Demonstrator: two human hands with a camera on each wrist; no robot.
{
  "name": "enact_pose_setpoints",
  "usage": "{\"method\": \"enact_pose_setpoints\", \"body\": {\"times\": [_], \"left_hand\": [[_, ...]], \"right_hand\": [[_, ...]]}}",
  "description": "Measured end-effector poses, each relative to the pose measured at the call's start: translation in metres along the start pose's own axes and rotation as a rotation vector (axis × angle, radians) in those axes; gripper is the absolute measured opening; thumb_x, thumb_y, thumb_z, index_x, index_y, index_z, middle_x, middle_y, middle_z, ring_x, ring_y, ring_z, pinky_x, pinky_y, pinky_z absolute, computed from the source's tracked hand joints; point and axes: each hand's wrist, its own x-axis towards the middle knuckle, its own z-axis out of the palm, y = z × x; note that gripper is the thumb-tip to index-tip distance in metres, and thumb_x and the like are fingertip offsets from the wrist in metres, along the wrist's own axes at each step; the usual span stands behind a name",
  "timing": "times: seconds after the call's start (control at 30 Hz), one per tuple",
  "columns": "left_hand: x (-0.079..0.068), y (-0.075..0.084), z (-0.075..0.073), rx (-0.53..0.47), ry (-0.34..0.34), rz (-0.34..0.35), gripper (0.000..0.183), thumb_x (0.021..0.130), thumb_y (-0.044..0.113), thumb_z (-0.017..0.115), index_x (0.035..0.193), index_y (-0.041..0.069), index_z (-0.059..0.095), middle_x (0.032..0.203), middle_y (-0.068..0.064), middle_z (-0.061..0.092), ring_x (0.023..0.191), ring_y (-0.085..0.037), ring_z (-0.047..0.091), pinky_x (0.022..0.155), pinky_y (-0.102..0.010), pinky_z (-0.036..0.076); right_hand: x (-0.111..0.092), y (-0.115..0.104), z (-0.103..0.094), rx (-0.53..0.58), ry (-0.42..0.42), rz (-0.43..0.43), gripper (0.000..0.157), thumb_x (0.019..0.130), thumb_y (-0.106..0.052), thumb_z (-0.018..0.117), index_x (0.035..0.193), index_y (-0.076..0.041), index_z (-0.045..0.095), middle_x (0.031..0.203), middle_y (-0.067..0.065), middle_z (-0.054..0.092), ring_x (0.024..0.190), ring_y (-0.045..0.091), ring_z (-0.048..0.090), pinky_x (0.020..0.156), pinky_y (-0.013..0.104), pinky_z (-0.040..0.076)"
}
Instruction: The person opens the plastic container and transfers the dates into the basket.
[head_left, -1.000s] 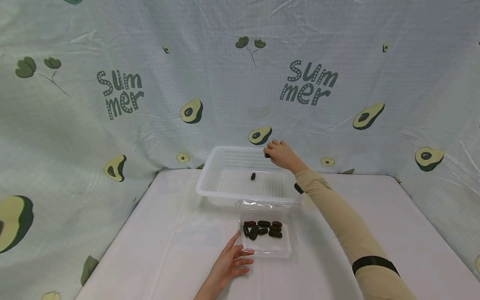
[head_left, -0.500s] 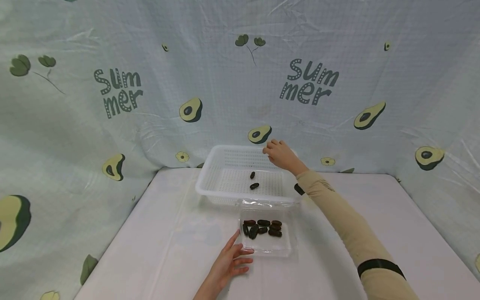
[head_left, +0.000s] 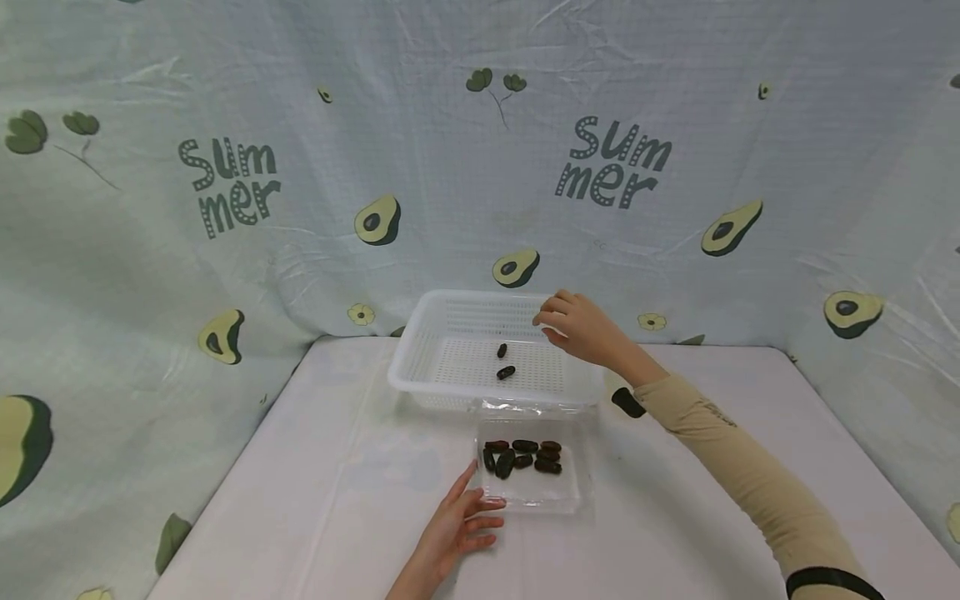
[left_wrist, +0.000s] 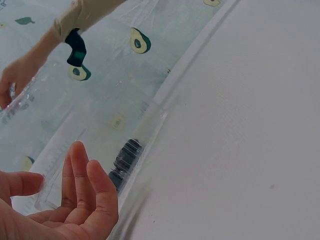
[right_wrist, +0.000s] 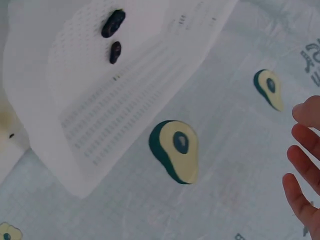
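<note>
Two dark brown dates (head_left: 506, 372) lie apart on the floor of a white slotted plastic basket (head_left: 408, 385). Over the basket's right rim hovers my right hand (head_left: 581, 329), holding nothing, its fingers loosely bent; the right wrist view shows its fingertips (right_wrist: 299, 165) spread. Nearer me, a clear plastic box (head_left: 551, 497) holds several dates (head_left: 525, 458) gathered toward its left and back. My left hand (head_left: 450, 529) rests on the table at the box's front left corner, its relaxed fingers touching or nearly touching the wall. In the left wrist view its fingers (left_wrist: 80, 180) look relaxed.
A white-covered table (head_left: 360, 500) bears the basket and, right in front of it, the clear box. Behind stands a hanging sheet (head_left: 442, 158) printed with avocados, also at both sides. A black band (head_left: 626, 402) shows at my right wrist.
A second date has dropped from my right hand into the basket. That hand has since shifted right and slightly down, its fingers spreading. The left hand and clear box stay put.
</note>
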Motion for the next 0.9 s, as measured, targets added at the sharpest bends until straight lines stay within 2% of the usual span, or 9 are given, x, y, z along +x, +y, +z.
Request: {"method": "enact_pose_setpoints", "body": {"times": [0.1,0.23,0.33,0.47,0.67,0.73,0.9], "left_hand": [[-0.001,-0.001,-0.001,-0.001,-0.005,0.000,0.061,0.094,0.023,0.038,0.145,0.015,0.006,0.093,0.001,0.067,0.073,-0.008,0.065,0.065,-0.028,0.051],[-0.002,-0.001,-0.002,0.000,-0.013,0.000,0.062,0.094,0.023,0.038,0.145,0.015,0.005,0.093,0.002,0.067,0.073,-0.008,0.064,0.064,-0.027,0.051],[-0.002,-0.002,-0.003,0.000,-0.019,0.007,0.062,0.093,0.023,0.039,0.145,0.015,0.004,0.093,0.002,0.067,0.073,-0.008,0.064,0.064,-0.027,0.051],[-0.002,-0.003,-0.004,-0.001,-0.026,0.015,0.063,0.093,0.024,0.040,0.145,0.015,0.005,0.094,0.001,0.067,0.073,-0.007,0.064,0.064,-0.027,0.051],[-0.001,-0.003,-0.006,0.004,-0.032,0.017,0.063,0.093,0.024,0.040,0.145,0.016,0.005,0.094,0.002,0.066,0.073,-0.007,0.064,0.064,-0.026,0.051],[-0.001,-0.004,-0.007,0.006,-0.031,0.016,0.063,0.093,0.024,0.040,0.145,0.016,0.005,0.094,0.001,0.066,0.073,-0.007,0.064,0.064,-0.027,0.051],[-0.001,-0.004,-0.008,0.013,-0.026,0.011,0.062,0.093,0.023,0.039,0.145,0.016,0.006,0.093,0.002,0.066,0.073,-0.007,0.064,0.064,-0.027,0.051]], "right_hand": [[-0.006,-0.016,-0.015,0.011,0.054,-0.054,0.023,0.068,-0.003,0.072,0.087,-0.009,0.062,0.085,0.006,0.058,0.080,0.021,0.053,0.066,0.033,0.044],[-0.019,-0.040,-0.032,0.021,0.074,-0.076,0.008,0.080,-0.011,0.063,0.088,-0.010,0.062,0.086,0.004,0.059,0.080,0.019,0.053,0.065,0.030,0.045],[-0.029,-0.057,-0.040,0.029,0.070,-0.074,0.008,0.086,-0.015,0.055,0.088,-0.012,0.062,0.087,0.003,0.060,0.080,0.018,0.053,0.066,0.028,0.045],[-0.041,-0.077,-0.043,0.044,0.077,-0.080,0.006,0.082,-0.010,0.060,0.088,-0.012,0.062,0.088,0.002,0.060,0.080,0.017,0.053,0.066,0.027,0.045],[-0.057,-0.102,-0.037,0.059,0.072,-0.103,0.011,0.087,-0.014,0.052,0.090,-0.012,0.062,0.090,0.001,0.060,0.083,0.016,0.054,0.069,0.026,0.047],[-0.063,-0.109,-0.034,0.058,0.051,-0.108,0.010,0.082,-0.011,0.059,0.092,-0.012,0.062,0.092,0.001,0.060,0.084,0.016,0.054,0.071,0.026,0.047],[-0.075,-0.124,-0.021,0.037,-0.015,-0.101,0.038,0.061,-0.007,0.077,0.095,-0.015,0.061,0.095,-0.001,0.058,0.088,0.015,0.054,0.077,0.027,0.046]]}}
